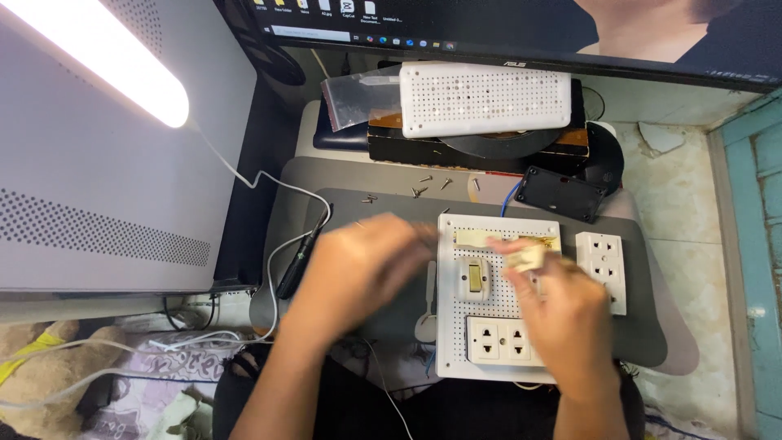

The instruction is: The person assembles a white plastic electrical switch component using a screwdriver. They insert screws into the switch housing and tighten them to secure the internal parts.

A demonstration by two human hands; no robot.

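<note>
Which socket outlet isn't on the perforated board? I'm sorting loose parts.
The white socket outlet lying loose on the grey mat, right of the perforated board; the double socket outlet sits on that board.

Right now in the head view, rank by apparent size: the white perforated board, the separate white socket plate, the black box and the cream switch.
1. White perforated board
2. Separate white socket plate
3. Black box, close to the plate; unsure
4. Cream switch

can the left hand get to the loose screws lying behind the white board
Probably yes. The left hand hovers over the grey mat, and the loose screws lie bare just beyond its fingers, with nothing between; the right hand is off to the side.
</note>
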